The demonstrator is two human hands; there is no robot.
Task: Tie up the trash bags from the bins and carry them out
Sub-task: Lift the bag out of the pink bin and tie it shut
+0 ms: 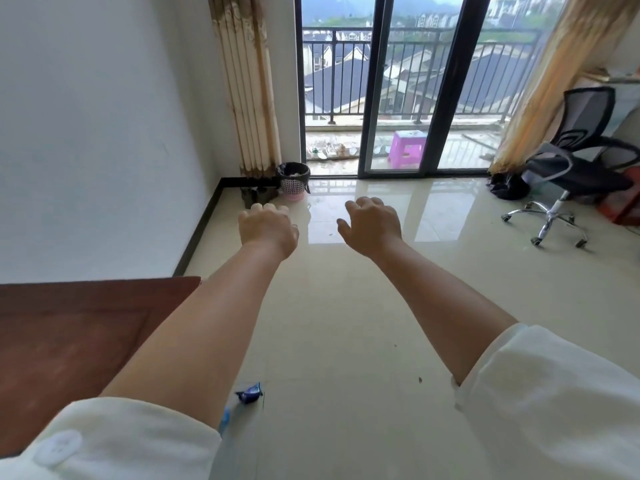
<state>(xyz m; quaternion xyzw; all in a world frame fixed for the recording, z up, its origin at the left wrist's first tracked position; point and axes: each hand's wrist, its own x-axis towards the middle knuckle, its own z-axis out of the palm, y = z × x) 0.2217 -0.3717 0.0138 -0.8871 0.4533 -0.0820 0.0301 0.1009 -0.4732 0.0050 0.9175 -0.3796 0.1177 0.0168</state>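
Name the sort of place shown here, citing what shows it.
Probably a room in an upper-floor flat: a sliding glass door opens onto a railed balcony above rooftops, with curtains, an office chair and a lined bin.

Glossy tile floor (346, 341) bears bin (294, 181), office chair (568, 174), blue wrapper (250, 393).

Both arms extended forward, sleeves rolled; left hand (268, 227) and right hand (372, 224) palm-down, fingers loosely curled, holding nothing.

Glossy, smooth cream floor tiles (346, 323) mirror the window light. Pink perforated plastic bin (294, 183) with shiny black plastic liner (293, 169). Matt reddish-brown wood panel (69, 341). Mesh-backed chair (581, 150) with polished metal base.
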